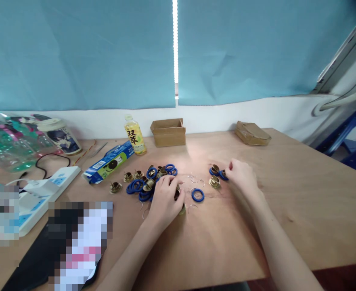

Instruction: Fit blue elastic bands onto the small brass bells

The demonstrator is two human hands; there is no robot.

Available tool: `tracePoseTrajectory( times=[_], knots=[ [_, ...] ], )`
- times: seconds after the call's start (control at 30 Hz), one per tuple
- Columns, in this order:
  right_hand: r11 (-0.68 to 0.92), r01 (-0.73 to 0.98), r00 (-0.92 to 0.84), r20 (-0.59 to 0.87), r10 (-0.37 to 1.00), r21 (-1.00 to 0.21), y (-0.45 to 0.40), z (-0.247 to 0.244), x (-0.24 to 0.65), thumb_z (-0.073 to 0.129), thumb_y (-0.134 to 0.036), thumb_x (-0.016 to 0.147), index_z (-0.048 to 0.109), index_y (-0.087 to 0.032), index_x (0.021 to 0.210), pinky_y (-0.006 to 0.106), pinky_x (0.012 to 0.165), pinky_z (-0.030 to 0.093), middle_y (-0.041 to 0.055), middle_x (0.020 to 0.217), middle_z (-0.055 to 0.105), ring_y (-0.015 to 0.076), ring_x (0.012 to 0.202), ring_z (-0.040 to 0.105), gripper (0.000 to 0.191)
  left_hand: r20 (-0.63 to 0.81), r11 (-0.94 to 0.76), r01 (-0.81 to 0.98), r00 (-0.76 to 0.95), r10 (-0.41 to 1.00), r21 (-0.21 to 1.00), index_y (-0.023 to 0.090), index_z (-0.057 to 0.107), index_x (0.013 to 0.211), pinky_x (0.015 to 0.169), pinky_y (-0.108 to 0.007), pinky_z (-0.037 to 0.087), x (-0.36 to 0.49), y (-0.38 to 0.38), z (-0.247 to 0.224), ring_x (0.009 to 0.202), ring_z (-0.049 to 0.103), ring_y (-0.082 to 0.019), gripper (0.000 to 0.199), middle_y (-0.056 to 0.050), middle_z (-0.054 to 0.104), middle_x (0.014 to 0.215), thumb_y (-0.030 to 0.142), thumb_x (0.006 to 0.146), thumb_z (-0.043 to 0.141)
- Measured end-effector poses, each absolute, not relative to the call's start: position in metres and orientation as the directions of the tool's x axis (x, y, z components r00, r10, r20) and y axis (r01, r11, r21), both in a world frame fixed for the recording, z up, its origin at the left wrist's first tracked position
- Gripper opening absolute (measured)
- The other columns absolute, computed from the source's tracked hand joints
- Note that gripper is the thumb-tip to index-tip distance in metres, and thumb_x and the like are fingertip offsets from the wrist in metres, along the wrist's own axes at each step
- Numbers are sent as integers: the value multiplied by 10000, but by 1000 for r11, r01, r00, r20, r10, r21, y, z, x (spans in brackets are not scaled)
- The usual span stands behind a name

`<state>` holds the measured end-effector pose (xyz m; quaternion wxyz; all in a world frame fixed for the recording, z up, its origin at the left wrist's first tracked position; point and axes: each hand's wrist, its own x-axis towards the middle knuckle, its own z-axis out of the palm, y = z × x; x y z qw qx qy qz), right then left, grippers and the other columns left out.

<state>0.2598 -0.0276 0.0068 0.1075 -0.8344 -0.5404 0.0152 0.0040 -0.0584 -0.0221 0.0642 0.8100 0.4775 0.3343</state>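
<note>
My left hand [167, 198] is over the right side of a pile of brass cup-shaped fittings [149, 185] and blue rings [135, 186]. Its fingers curl around a brass fitting, mostly hidden beneath them. Farther right, my right hand [241, 176] has its thumb and fingers pinched at the edge of a blue ring [223, 174] with brass in it. Beside that are another brass fitting in a blue ring [214, 169] and a bare brass fitting [214, 182]. Between my hands lie a single blue ring [197, 195] and several thin curved wire pieces [200, 182].
Toward the wall stand a yellow-labelled bottle [135, 135], an open cardboard box [168, 133] and a flattened brown carton [252, 133]. On the left are a blue box [108, 162], a power strip [49, 194], a cup [59, 136], plastic bottles [11, 141] and a black item [45, 250].
</note>
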Motion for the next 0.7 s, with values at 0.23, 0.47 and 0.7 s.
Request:
tracePoseTrajectory(
  times=[0.23, 0.47, 0.7],
  knots=[
    [-17, 933, 171, 401, 900, -360, -31, 5, 233, 497, -216, 881, 574, -176, 831, 283, 606, 339, 64, 765, 640, 199, 705, 587, 100, 543, -349, 778, 12, 840, 522, 183, 640, 883, 903, -418, 448, -6, -48, -15, 950, 563, -262, 106, -76, 650, 925, 184, 851, 539],
    [467, 690, -243, 431, 869, -553, -49, -16, 173, 485, -167, 915, 573, -195, 922, 272, 707, 439, 46, 890, 613, 171, 785, 599, 93, 523, -277, 832, -19, 852, 480, 191, 699, 884, 930, -453, 440, -17, -39, -19, 988, 557, -289, 153, -93, 654, 962, 190, 829, 556],
    [601, 567, -362, 485, 796, -563, -46, -43, 152, 514, -144, 925, 599, -225, 1025, 316, 876, 464, 66, 1078, 618, 202, 1010, 590, 154, 593, -385, 794, 38, 804, 471, 207, 720, 863, 976, -455, 427, -11, -40, -24, 1048, 552, -276, 188, -94, 644, 1014, 157, 832, 541]
  ],
)
